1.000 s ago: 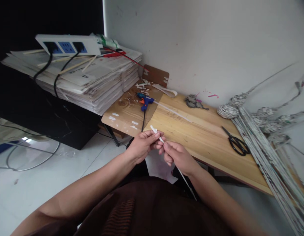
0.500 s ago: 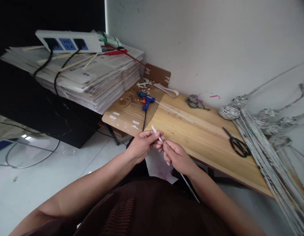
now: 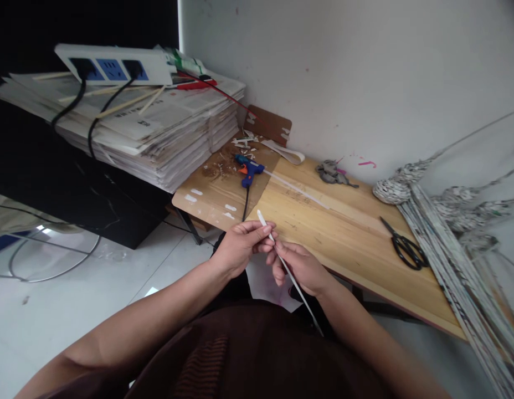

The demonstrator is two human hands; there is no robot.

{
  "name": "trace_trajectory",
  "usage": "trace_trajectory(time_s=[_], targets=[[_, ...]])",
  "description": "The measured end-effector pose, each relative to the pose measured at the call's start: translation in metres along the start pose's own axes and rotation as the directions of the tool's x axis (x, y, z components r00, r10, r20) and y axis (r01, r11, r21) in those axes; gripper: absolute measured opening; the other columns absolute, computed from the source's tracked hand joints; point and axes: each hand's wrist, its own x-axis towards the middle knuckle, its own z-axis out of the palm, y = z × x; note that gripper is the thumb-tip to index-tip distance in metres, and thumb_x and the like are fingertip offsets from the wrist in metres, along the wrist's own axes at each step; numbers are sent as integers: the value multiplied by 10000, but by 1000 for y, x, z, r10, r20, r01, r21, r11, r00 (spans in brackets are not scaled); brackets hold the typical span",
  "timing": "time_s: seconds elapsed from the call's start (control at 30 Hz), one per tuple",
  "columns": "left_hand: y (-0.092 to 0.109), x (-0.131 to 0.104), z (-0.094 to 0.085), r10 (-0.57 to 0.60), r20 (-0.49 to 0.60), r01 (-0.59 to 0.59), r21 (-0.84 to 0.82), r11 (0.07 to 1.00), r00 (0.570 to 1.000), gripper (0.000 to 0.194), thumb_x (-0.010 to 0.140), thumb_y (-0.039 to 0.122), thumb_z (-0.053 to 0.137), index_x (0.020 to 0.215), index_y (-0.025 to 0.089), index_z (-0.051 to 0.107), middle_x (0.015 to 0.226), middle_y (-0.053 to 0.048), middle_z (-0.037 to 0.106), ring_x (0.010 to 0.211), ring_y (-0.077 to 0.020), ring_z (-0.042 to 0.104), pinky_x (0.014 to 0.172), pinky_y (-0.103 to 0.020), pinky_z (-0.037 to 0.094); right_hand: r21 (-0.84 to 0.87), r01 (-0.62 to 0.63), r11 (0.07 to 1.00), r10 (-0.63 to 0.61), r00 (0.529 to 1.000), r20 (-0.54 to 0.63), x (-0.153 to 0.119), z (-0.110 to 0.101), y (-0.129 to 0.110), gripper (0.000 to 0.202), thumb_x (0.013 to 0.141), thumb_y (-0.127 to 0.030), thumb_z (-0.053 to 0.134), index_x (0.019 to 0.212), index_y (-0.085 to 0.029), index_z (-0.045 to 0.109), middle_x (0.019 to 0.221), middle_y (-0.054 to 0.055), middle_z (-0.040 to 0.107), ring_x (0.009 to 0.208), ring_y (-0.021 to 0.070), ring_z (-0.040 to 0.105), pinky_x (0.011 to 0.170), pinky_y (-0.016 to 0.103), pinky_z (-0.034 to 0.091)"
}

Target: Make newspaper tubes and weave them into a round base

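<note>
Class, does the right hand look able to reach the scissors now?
Probably yes: the scissors lie uncovered on the table, nothing visible between them and the right hand, though it is at the strip.

Your left hand (image 3: 243, 246) hides a short length of the white strip (image 3: 296, 286). You lose the paper rods (image 3: 454, 280) past the lower right edge, and most print on your newspaper stack (image 3: 134, 130) is too small to read.
</note>
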Motion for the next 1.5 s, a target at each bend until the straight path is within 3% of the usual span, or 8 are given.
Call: trace_trajectory(time_s=[0.13, 0.3, 0.47, 0.63, 0.87, 1.1, 1.33, 1.5], targets=[[2, 1, -1, 51, -56, -49, 39, 998, 997, 256, 692, 274, 848, 859, 106, 752, 753, -48, 728, 589, -71, 648, 564, -151, 539, -565, 188, 803, -363, 907, -214, -8, 5, -19, 233, 961, -393, 547, 1028, -200, 660, 897, 49, 704, 761, 156, 647, 723, 311, 516], [1, 5, 0, 85, -73, -80, 63, 995, 994, 294, 646, 327, 873, 798, 115, 738, 652, -19, 688, 565, -74, 630, 548, -155, 525, -853, 295, 430, -695, 711, -105, -5, 13, -48, 238, 945, -264, 563, 1159, -222, 659, 1099, 74, 675, 979, 200, 626, 860, 355, 515], [-3, 8, -2, 134, -89, -126, 90, 988, 987, 272, 644, 330, 865, 723, 120, 711, 661, -9, 678, 577, -75, 610, 580, -182, 536, -934, 282, 221, -716, 697, 41, 12, 17, -54, 259, 941, -256, 559, 1145, -173, 696, 1072, 110, 655, 1040, 245, 580, 938, 411, 490], [-5, 7, -6, 177, -27, -173, 119, 978, 984, 226, 669, 268, 832, 831, 134, 750, 736, -22, 715, 656, -108, 642, 657, -216, 540, -955, 256, 150, -732, 677, 67, 16, 21, -51, 231, 939, -256, 562, 1094, -170, 710, 1032, 106, 668, 1013, 252, 569, 917, 419, 488], [-4, 7, -4, 224, -9, -213, 271, 939, 975, 175, 713, 221, 763, 864, 132, 763, 724, -27, 717, 632, -118, 615, 621, -225, 506, -971, 184, 153, -699, 714, 26, 16, 26, -54, 162, 906, -304, 619, 975, -185, 703, 946, 85, 693, 960, 254, 580, 870, 398, 471], [-3, 5, -7, 222, -19, -204, 319, 925, 975, 358, 756, 260, 749, 1095, 154, 707, 772, -28, 729, 583, -92, 591, 511, -170, 466, -949, 132, 287, -667, 738, -100, 26, 26, -56, 100, 893, -273, 607, 873, -202, 674, 855, 53, 718, 841, 217, 639, 781, 352, 471], [-2, -1, 1, 151, -88, -144, 84, 986, 985, 390, 681, 294, 844, 971, 145, 630, 715, -7, 689, 640, -121, 661, 619, -241, 584, -659, 171, 732, -454, 844, -285, 32, 18, -57, 134, 867, -307, 607, 817, -204, 677, 739, 19, 719, 639, 142, 653, 624, 264, 500], [0, -3, -1, 174, -88, -171, 40, 985, 981, 327, 732, 273, 811, 922, 167, 566, 659, 23, 659, 610, -106, 647, 617, -241, 597, -510, 148, 848, -343, 885, -314, 45, 10, -50, 147, 848, -329, 617, 797, -195, 649, 722, 17, 707, 610, 131, 638, 595, 253, 505]])
